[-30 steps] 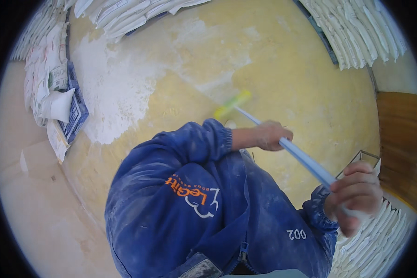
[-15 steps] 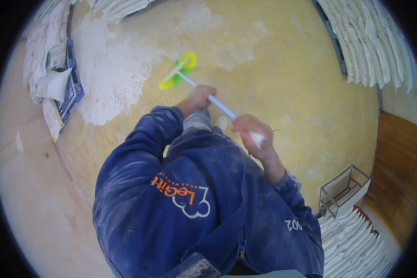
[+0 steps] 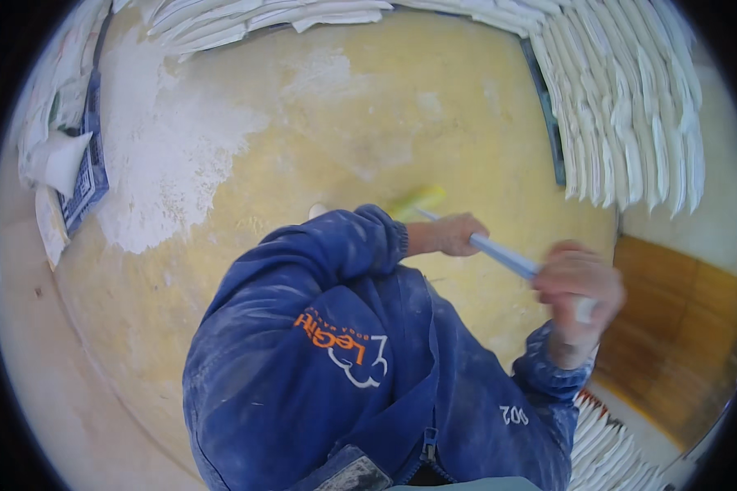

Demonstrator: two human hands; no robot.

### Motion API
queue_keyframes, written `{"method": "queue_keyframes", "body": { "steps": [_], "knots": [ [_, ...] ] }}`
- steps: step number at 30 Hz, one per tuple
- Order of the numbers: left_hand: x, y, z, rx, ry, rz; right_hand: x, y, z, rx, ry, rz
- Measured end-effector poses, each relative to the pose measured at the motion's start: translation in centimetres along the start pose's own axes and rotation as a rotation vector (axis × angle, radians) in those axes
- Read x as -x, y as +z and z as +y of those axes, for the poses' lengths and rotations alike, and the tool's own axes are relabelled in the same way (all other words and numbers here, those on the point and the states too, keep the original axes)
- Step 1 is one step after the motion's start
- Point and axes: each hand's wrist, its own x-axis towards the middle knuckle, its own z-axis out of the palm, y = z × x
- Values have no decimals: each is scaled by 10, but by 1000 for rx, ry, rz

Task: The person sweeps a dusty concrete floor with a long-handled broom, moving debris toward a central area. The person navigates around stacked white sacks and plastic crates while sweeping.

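Observation:
Both my hands are closed round the pale handle of a broom (image 3: 504, 255). My left hand (image 3: 458, 235) grips it lower down, nearer the head. Toward the handle's upper end, my right hand (image 3: 580, 285) wraps round it, slightly blurred, with the white end cap showing below the fingers. The yellow-green broom head (image 3: 422, 200) is smeared by motion over the yellowish floor (image 3: 319, 147), just beyond my left forearm. Part of the head is hidden behind my sleeve, and I cannot tell if it touches the floor.
White powder (image 3: 168, 164) coats the floor at the left. Stacked white sacks (image 3: 622, 106) stand at the right, with more sacks (image 3: 278, 12) along the back. A blue plastic crate or pallet (image 3: 86, 180) is at the far left, and a brown wooden panel (image 3: 671, 327) at the right.
Both hands and the broom have swung to the right and nearer my body. The broom head has moved right and closer, and my view has shifted with my turning body.

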Motion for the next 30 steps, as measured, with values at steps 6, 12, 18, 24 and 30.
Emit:
{"method": "queue_keyframes", "body": {
  "steps": [6, 12, 18, 24, 30],
  "knots": [
    [29, -73, -61, -197, -153, 132, -46, 31, 59, -259, -13, -164],
    [110, -205, -161, -638, -514, 314, -75, 128, 172, -681, 17, -132],
    [44, -253, -134, -797, -482, 516, -105, 76, 230, -746, -7, -50],
    [-196, -130, -49, -378, -191, 311, -122, -163, 187, -363, -250, 116],
    [-318, -55, -98, -35, 5, 235, -149, -176, 226, 100, -116, 24]
  ]
}}
